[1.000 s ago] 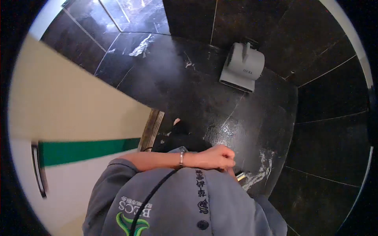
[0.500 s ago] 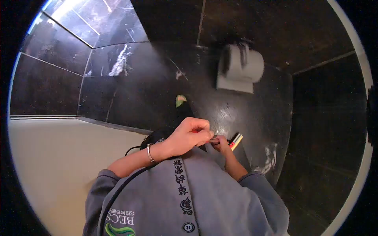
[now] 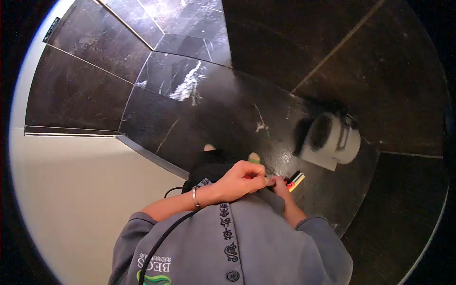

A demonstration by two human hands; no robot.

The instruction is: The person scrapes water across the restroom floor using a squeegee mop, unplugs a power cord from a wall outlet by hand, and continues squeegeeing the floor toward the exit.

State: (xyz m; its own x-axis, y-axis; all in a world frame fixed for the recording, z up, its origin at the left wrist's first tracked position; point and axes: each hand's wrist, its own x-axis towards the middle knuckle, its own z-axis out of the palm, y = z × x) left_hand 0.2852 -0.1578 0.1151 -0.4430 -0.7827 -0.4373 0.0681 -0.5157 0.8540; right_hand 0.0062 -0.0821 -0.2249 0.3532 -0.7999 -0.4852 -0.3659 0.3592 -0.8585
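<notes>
Slim tool (image 3: 297,181), pale yellow, black, red

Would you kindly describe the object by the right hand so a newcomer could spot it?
Start at the grey jacket, then find the right hand before it. Beside that hand is a narrow object, set apart from the dark floor by red, black and pale-yellow colours.

Some tiled interior, exact kind unclear. Dark slab walls (image 3: 399,85) meet a veined floor (image 3: 228,114) bearing a grey blower (image 3: 349,145).
</notes>
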